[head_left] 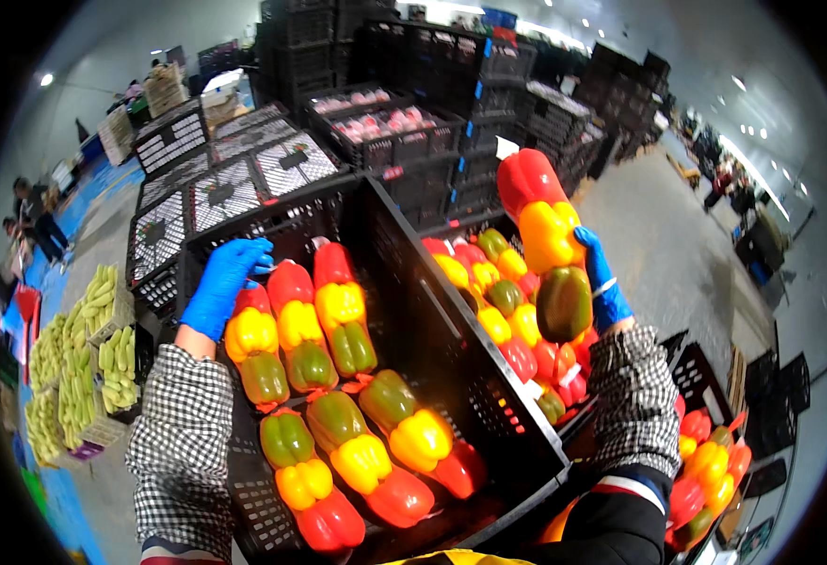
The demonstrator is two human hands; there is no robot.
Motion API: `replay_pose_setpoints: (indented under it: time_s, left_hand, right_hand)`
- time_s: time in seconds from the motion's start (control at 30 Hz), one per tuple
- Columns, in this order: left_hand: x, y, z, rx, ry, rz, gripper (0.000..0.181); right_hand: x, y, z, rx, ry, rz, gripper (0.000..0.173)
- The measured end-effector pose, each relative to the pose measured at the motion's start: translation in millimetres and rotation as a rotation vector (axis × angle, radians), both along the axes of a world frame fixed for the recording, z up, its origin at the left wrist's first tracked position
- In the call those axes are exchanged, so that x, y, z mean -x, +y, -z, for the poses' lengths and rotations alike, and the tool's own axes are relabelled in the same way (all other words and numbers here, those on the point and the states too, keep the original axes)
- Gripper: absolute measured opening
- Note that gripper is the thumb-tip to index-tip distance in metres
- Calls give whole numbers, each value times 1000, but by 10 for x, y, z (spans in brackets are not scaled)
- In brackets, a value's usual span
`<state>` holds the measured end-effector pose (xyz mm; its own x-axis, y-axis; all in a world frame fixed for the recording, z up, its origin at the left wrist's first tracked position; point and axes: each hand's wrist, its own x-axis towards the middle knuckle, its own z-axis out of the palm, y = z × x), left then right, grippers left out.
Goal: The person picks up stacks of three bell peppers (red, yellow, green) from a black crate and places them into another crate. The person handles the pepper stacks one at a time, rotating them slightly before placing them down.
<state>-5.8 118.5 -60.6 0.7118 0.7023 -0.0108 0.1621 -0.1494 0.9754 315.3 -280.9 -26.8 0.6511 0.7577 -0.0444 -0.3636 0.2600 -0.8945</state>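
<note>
My right hand (600, 275), in a blue glove, grips a pack of red, yellow and green bell peppers (551, 236) from its right side, above a second crate. My left hand (230, 282), also blue-gloved, is at the far left corner of a large black plastic crate (448, 304), over the red end of a pepper pack (252, 335); whether its fingers grip the pack cannot be told. Two rows of three-pepper packs lie inside this crate. The far row has red ends away from me; the near row (367, 462) has red ends towards me.
A black crate of pepper packs (519, 325) stands right of the large crate, with more packs (706, 466) at lower right. Stacked black crates (399, 152) rise beyond. Crates of pale green vegetables (78, 374) stand at left. People (39, 219) are in the distance.
</note>
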Motion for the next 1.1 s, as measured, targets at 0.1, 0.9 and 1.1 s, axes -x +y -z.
replay_pose_setpoints:
  time_s: [0.1,0.9,1.1]
  left_hand:
    - [-31,139,46,5,42,2,30]
    - [-457,-416,690,-1258,688,736,76]
    - [-458,-462,600,-1155,718,682,82]
  right_hand:
    - [599,493,-286,-238,108,-119,70]
    - [1379,2453,742,1189,-1524,-91,103]
    - [1322,2393,836,1218,-1536,-126,109]
